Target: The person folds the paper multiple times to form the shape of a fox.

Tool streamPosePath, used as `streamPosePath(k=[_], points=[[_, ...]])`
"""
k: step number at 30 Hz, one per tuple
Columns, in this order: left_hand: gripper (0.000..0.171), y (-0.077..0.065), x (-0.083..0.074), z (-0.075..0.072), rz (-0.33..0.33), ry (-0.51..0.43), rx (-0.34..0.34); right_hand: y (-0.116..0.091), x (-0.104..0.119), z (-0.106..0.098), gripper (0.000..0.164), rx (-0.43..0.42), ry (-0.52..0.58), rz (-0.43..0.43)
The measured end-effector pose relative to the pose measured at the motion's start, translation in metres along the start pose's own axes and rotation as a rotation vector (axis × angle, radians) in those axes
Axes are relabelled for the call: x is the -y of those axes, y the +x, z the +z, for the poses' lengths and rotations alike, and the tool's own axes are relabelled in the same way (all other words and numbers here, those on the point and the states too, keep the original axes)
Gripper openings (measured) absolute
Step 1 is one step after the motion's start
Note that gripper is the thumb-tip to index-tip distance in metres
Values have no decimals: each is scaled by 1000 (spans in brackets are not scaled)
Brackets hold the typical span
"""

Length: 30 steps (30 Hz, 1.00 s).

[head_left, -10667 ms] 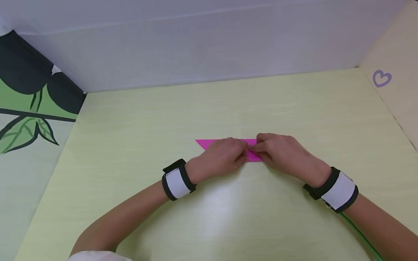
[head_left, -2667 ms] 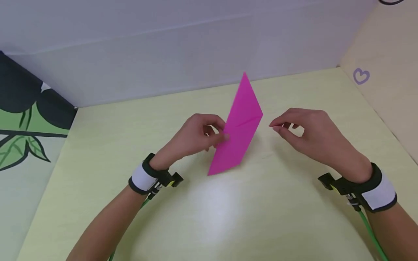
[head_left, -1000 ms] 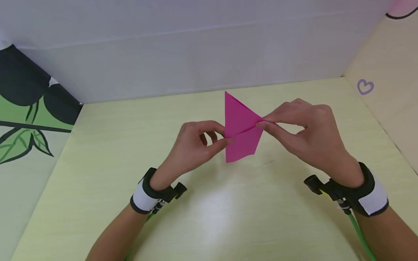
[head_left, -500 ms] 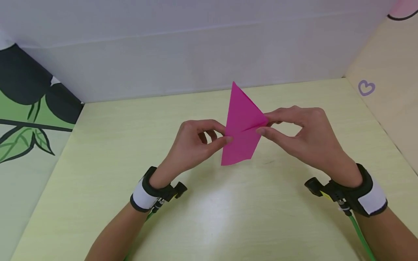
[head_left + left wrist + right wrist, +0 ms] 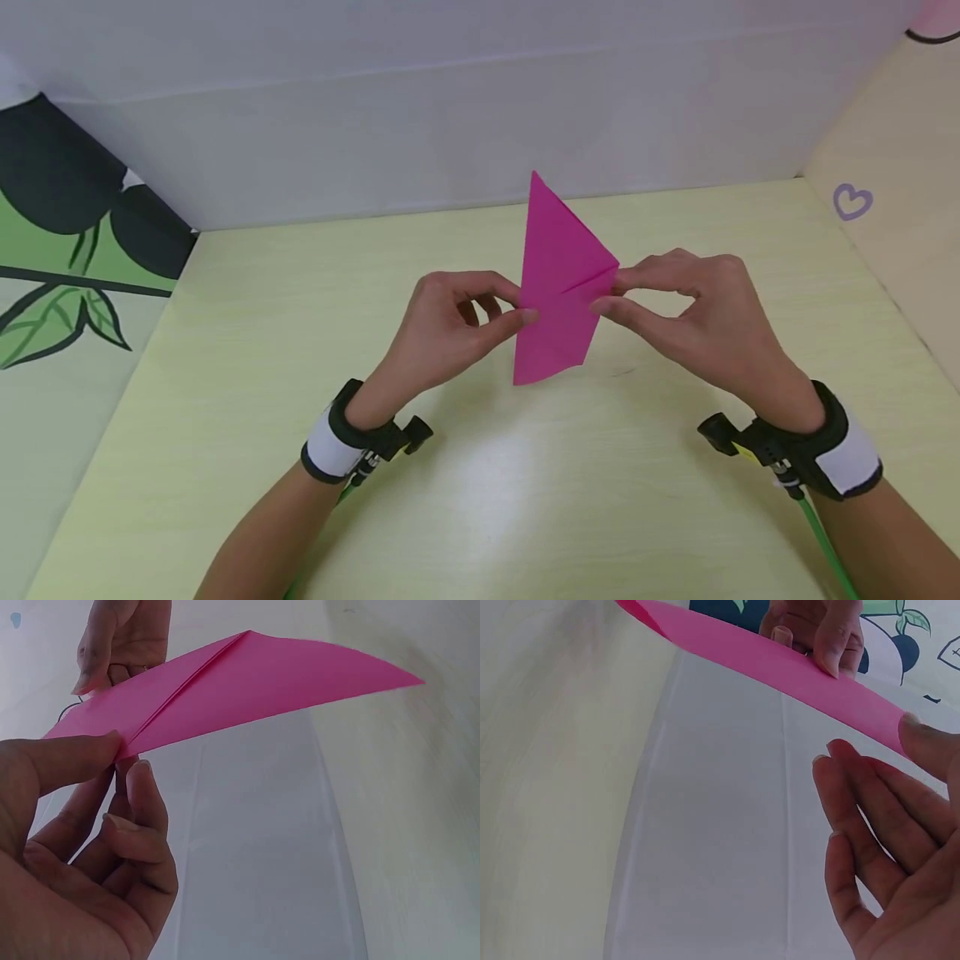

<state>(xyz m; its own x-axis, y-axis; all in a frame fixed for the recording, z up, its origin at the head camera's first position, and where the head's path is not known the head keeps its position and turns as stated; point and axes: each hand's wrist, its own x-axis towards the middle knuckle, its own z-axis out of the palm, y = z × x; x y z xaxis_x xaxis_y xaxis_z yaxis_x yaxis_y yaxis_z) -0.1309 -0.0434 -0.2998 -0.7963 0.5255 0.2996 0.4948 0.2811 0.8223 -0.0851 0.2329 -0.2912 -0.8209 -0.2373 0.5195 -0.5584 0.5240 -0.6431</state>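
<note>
A folded sheet of pink paper [image 5: 558,308] stands nearly upright above the table, one point up and a crease running across its middle. My left hand [image 5: 450,329] pinches its left edge between thumb and forefinger. On the opposite side my right hand [image 5: 697,325] holds the right edge, thumb in front and fingers behind. In the left wrist view, the paper [image 5: 247,690] shows a folded layer along a slanting line, with the left thumb [image 5: 82,757] pressed on it. From the right wrist, the paper [image 5: 780,671] appears edge-on, and the right thumb [image 5: 930,746] lies on its near corner.
Below lies a pale wood-patterned table [image 5: 480,500]. A white wall panel [image 5: 420,133] stands behind it. To the left is a panel with painted dark shapes and leaves [image 5: 82,317]; the right panel bears a purple heart [image 5: 852,202]. Green cables [image 5: 825,537] run from the wrist cameras.
Earlier the hands pressed the paper flat on the table; then the left hand lifted it and the right took its other edge. Since then the right thumb has slid slightly down the right edge.
</note>
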Motion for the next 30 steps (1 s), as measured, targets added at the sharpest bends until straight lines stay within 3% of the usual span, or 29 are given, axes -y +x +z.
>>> streamPosePath(k=[3,10,18,30], points=[[4,0,-1,-1,-5,-1,-9,-3,-3,5,31,21,30,10],[7,0,-1,0,-15,-21,-1,-4,-6,10,31,-6,26,-72],[5,0,-1,1,-41,-32,-12,-7,-7,10,28,41,16,11],[5,1,-1,0,-33,-19,-26,-6,-10,15,29,36,17,-58]])
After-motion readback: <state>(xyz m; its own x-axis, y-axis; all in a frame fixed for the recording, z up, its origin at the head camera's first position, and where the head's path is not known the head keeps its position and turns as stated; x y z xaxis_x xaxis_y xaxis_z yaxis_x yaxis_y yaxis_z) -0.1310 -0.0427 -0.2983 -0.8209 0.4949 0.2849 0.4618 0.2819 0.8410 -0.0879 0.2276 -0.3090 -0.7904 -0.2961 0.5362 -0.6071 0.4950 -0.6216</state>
